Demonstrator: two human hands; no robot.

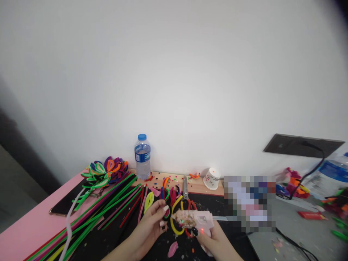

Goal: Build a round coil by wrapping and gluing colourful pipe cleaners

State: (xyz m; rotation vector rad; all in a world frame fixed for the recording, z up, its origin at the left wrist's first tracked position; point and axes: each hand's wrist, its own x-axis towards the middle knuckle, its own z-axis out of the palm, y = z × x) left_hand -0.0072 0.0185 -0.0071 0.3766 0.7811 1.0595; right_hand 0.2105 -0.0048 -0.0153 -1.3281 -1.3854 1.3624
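From where I stand, the left hand is held above the black mat, near the centre. Its fingers are narrow, with a small looped piece in green and pink held between thumb and fingertips. The right hand is closed around the grip of a pink glue gun. The gun's nozzle end is directed left, near the looped piece; whether they touch, I cannot tell. A red light shows on the gun's side, and a translucent glue stick projects from its rear toward the right.

A yellow loop lies near the nozzle, partly hidden. Scissors lie beyond the gun, blades toward the far side. A pink loop lies on the near part of the mat. Left of the left hand, pipe cleaners lie in long, loose rows. A capped bottle stands far left; an inverted paper cup stands far right of the scissors.
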